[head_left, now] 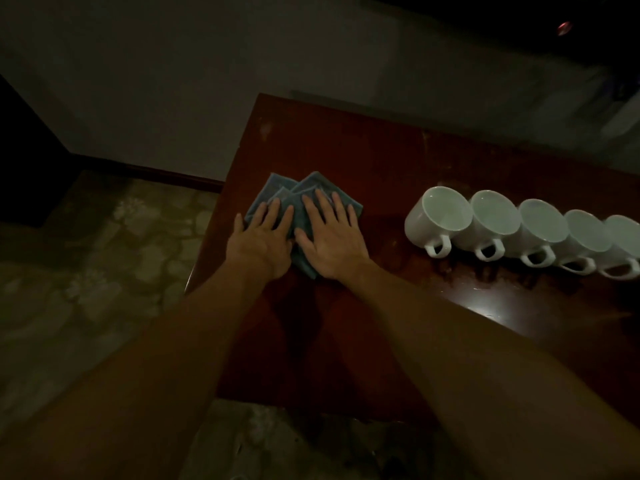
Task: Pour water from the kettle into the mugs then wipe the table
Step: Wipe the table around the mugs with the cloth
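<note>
Head view: we press the cloth [304,195] flat on the table [381,161] with left hand [261,237] and right hand [330,237], fingers straight. Mugs [519,226] line the right. We judge wiping underway; next, sweep toward the mugs without knocking them.

tabletop [346,147]: dark red-brown wood, polished, glossy, with wet-looking sheen near the mugs
cloth [298,192]: blue-grey fabric, soft, matt, folded
mugs [440,216]: white ceramic, smooth, glazed
floor [104,244]: mottled stone-like pattern, dull
</note>
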Tool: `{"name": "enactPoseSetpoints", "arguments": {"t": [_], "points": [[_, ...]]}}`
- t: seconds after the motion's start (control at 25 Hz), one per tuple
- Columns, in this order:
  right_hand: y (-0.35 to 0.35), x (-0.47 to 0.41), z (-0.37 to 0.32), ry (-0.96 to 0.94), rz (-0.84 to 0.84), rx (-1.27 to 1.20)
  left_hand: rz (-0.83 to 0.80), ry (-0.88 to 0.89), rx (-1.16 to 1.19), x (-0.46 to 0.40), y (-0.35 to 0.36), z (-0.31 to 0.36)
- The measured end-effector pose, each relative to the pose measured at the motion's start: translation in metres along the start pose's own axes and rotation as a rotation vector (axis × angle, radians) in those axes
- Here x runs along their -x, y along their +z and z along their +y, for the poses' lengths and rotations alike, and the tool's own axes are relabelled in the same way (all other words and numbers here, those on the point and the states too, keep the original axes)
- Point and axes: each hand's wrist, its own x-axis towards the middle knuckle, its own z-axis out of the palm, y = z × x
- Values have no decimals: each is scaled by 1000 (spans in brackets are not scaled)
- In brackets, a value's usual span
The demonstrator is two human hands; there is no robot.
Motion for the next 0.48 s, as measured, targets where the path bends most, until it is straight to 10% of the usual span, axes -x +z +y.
{"name": "enactPoseSetpoints", "arguments": {"t": [0.48], "points": [[-28,-52,5,-64,-172,9,-99,-58,25,-31,-26,-10]]}}
